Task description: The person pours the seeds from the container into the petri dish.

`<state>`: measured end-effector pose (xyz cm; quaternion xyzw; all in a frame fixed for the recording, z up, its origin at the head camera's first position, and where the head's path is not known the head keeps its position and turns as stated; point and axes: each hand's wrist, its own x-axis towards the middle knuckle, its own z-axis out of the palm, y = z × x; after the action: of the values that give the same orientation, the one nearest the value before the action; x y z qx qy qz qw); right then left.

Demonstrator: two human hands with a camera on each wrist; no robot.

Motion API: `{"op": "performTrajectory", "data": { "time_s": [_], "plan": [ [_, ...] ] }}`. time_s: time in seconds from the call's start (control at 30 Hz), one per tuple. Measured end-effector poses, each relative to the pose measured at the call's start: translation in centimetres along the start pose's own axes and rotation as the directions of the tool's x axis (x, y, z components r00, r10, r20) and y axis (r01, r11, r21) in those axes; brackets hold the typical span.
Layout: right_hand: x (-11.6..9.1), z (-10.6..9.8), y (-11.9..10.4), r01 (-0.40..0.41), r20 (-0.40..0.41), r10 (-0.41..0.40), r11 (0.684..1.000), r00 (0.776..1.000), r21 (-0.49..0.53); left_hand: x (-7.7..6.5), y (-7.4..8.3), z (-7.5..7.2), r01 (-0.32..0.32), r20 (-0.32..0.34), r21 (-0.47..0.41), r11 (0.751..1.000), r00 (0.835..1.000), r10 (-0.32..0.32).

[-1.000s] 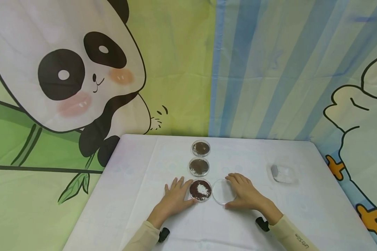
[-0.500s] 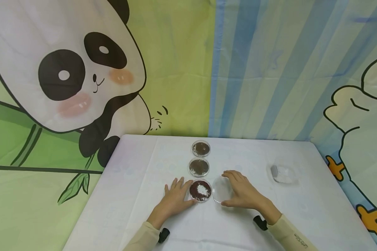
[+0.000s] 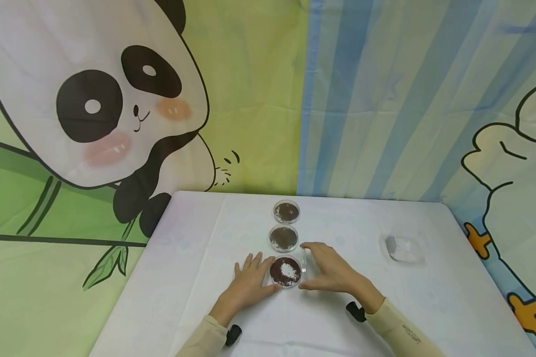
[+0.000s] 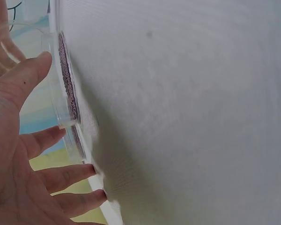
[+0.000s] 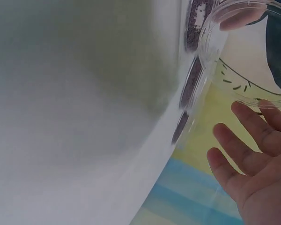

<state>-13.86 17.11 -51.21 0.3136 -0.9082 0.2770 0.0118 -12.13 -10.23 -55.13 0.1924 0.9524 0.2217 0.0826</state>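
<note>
The nearest petri dish (image 3: 279, 270) lies on the table, filled with dark brown grains and a white patch on top. My left hand (image 3: 249, 283) holds it at the side, thumb and index finger on opposite edges, other fingers spread. My right hand (image 3: 328, 268) grips a clear round lid (image 5: 246, 54) between thumb and fingertips. The lid is tilted up off the table, close by the dish's right side. In the left wrist view the left thumb (image 4: 35, 70) sits at the dish's near edge.
Two more dishes of brown grains, a middle dish (image 3: 283, 238) and a far dish (image 3: 286, 212), line up behind the first. A clear container (image 3: 403, 249) stands at the right of the white table (image 3: 196, 277). A panda-print curtain (image 3: 250, 99) hangs behind.
The right hand has lifted the clear lid off the table, tilted it and moved left toward the nearest dish. The left hand has stayed at the dish.
</note>
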Motion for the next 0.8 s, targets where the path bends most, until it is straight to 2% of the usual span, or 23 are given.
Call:
{"op": "performTrajectory", "data": {
  "time_s": [0.43,0.8],
  "plan": [
    [2.1,2.1,-1.1,0.006,0.081,-0.016,0.992,0.997,0.126,-0.1,0.0,-0.2,-0.004,0.01,0.013,1.0,1.0,0.004],
    [3.0,3.4,-1.3,0.019,0.107,-0.013,0.998,0.994,-0.056,-0.2,0.0,-0.4,0.001,0.027,0.016,1.0,1.0,-0.001]
  ]
}}
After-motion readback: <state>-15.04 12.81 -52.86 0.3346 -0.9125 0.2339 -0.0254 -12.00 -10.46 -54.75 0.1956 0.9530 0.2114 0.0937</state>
